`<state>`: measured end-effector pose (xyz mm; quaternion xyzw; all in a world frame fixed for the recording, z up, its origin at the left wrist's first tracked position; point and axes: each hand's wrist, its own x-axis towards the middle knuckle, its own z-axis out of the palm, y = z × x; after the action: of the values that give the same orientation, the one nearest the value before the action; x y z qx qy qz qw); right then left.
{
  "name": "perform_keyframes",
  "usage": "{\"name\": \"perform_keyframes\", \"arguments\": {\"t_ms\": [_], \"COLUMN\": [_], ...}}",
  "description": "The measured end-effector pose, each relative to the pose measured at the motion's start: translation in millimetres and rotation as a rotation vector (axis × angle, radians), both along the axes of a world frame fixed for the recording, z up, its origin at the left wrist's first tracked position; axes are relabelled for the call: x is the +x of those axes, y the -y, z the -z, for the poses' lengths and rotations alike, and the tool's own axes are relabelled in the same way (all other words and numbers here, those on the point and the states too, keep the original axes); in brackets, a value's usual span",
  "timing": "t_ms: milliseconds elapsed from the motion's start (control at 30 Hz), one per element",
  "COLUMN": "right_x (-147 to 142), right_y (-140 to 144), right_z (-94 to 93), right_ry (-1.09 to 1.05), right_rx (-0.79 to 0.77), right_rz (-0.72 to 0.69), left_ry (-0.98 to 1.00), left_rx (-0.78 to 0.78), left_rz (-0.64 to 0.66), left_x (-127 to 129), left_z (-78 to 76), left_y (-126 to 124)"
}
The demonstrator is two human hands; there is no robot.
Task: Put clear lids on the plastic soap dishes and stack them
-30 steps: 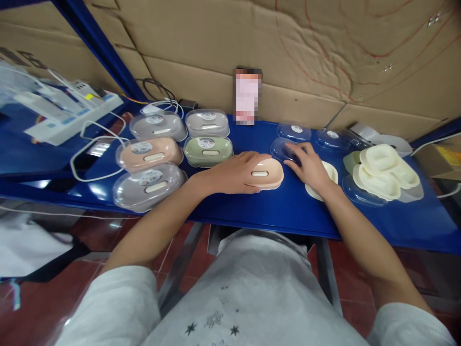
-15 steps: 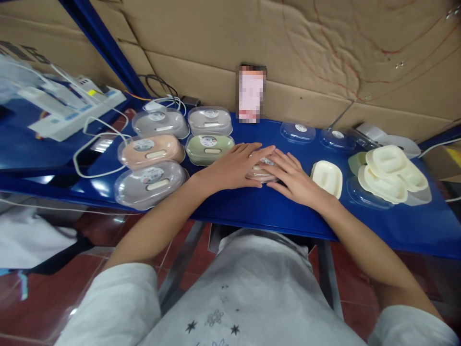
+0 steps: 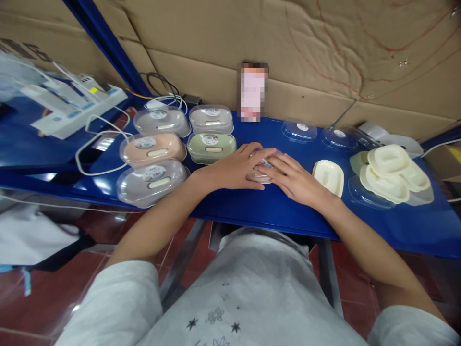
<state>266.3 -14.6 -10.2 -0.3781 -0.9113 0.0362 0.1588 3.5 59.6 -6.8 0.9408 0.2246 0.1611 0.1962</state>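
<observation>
A glossy blue tabletop [image 3: 230,204] meets creased brown cardboard [image 3: 201,38] above dark-red floor tiles [image 3: 57,300]; the peach oval plastic box with clear lid [image 3: 261,178] sits between the hands, left hand [image 3: 234,168] clasping it, right hand [image 3: 297,181] spreading fingers over the lid, whether gripping I cannot tell

The left hand [image 3: 236,166] holds a small pink box [image 3: 260,178] on the blue counter [image 3: 245,206]. The right hand [image 3: 297,180] lies over its clear lid [image 3: 267,163]. Five more boxes with lids [image 3: 153,149] sit to the left. To the right are a cream tray [image 3: 328,178] and a tray pile [image 3: 387,181]. A phone [image 3: 252,91] stands at the back.
</observation>
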Motion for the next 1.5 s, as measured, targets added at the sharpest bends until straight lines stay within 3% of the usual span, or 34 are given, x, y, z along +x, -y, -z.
{"name": "perform_keyframes", "arguments": {"t_ms": [200, 733, 1100, 1200, 1300, 1367, 1433, 1500], "right_x": [4, 11, 10, 8, 5, 1, -6, -17], "right_y": [-4, -6, -7, -7, -3, 2, 9, 16], "right_z": [5.6, 16.0, 23.5, 19.2, 12.7, 8.1, 3.8, 0.0], "right_ry": [-0.073, -0.009, -0.055, -0.027, 0.010, 0.037, 0.065, 0.090], "right_rx": [-0.021, 0.127, 0.140, 0.155, 0.204, 0.229, 0.244, 0.259], "right_rz": [-0.022, -0.051, 0.002, 0.012, 0.032, 0.025, -0.001, -0.045], "left_ry": [0.018, -0.080, -0.144, -0.175, -0.169, -0.106, -0.038, 0.014], "left_rx": [-0.092, 0.074, 0.140, 0.231, 0.427, 0.495, 0.490, 0.477], "left_rz": [-0.026, -0.078, -0.166, -0.186, -0.219, -0.282, -0.456, -0.646], "left_x": [1, 6, 15, 14, -9, -41, -86, -136], "left_z": [2.2, 2.8, -3.9, -11.0, -27.2, -35.6, -35.8, -26.0], "left_y": [2, 9, 14, 22, 48, 73, 96, 113]}}
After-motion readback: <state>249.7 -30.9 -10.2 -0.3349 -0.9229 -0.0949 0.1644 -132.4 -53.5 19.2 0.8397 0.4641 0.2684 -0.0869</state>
